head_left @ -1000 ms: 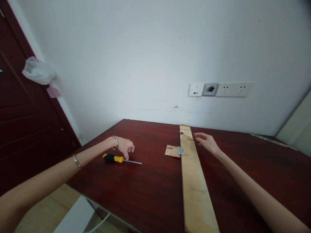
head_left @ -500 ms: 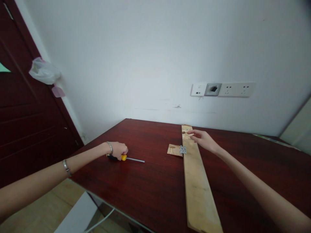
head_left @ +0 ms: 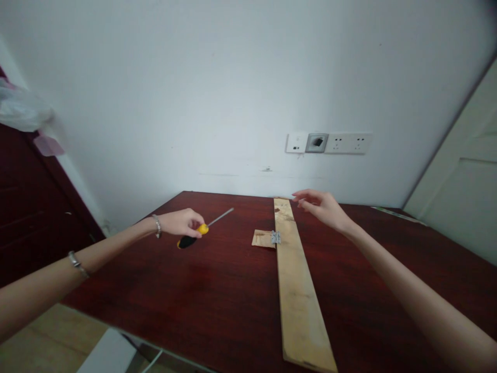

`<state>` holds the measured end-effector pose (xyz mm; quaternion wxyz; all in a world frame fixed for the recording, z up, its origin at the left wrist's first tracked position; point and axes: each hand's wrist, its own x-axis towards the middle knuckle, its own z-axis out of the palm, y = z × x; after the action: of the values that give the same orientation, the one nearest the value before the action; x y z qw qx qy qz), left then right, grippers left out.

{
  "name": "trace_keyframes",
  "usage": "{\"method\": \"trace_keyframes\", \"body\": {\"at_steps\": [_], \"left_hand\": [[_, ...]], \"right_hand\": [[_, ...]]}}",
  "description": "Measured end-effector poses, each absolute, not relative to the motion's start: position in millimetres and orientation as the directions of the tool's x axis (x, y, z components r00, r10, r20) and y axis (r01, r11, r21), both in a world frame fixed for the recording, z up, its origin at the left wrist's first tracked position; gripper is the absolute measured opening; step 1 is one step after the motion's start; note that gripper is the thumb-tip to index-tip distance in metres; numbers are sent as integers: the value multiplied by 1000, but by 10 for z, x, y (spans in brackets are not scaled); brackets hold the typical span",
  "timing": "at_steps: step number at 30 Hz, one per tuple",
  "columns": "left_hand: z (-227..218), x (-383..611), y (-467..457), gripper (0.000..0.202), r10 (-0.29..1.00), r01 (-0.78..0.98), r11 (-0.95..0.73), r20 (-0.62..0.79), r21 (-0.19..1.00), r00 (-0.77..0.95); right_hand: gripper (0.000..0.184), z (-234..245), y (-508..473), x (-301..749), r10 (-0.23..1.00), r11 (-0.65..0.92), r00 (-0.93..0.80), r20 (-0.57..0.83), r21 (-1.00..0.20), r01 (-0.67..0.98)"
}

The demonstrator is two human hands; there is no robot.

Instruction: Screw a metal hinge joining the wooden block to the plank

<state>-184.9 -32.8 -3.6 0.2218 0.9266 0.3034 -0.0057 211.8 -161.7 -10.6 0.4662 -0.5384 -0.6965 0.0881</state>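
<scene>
The dark red-brown table [head_left: 233, 295] in front of me carries everything I am working with. The largest piece is a long, worn wooden board [head_left: 301, 300], lying flat and running from near the wall [head_left: 217, 93] towards me. Below the table's near-left edge is a white, box-like thing [head_left: 106, 352], partly cut off; I can't tell whether it holds anything. The one container I can name is the thin plastic bag [head_left: 23, 109] hanging by the door [head_left: 27, 207] on my left; it looks bulged, but its contents don't show through.

My right hand [head_left: 320, 207] hangs just beside the board's far end, fingers parted and curved, nothing between them. My left hand [head_left: 180, 223] is closed around a black-and-yellow screwdriver [head_left: 202, 229], which seems raised off the table, its shank slanting up and away, well apart from the board. So the tool is already in my grip, but its tip is not yet on anything.

Against the board's left edge lies a small tan piece [head_left: 263, 238], wood or card, I can't tell. The smallest thing is the metal hinge [head_left: 276, 237], set in place across the join, partly on the board. Whether any screws sit in it is too small to make out, so I can't judge how much is fastened.
</scene>
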Motion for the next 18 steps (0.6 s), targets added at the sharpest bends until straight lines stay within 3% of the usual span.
{"method": "trace_keyframes", "body": {"at_steps": [3, 7, 13, 18], "left_hand": [[28, -1473, -264, 30, 617, 395, -595, 83, 700, 783], [-12, -864, -206, 33, 692, 133, -455, 255, 881, 675], [-131, -97, -195, 30, 717, -203, -184, 272, 962, 642], [-296, 225, -172, 26, 724, -289, 29, 179, 957, 666]], "right_hand": [[32, -10, -1684, 1931, 768, 487, -97, 633, -478, 731], [47, 5, -1715, 1702, 705, 547, -312, 637, -208, 811], [53, -131, -1633, 1599, 659, 438, -443, 608, 168, 883], [46, -283, -1501, 1701, 633, 356, -490, 599, 336, 872]]}}
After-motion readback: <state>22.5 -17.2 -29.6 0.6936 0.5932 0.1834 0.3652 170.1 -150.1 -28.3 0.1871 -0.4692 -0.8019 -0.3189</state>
